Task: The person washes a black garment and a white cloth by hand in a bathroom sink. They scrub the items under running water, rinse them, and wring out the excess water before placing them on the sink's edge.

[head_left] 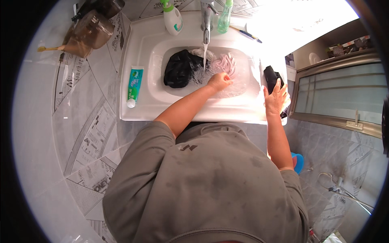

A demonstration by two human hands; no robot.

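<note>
Best steady the bundle (270,75) with the spread right hand (277,97); the left hand (221,82) is curled, contents unclear.

Fisheye view from head, down at sink (150,46)

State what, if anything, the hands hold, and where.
Right hand touches the rightmost black cloth; left hand is by pink cloth. Whether either grips cannot be told.
</note>
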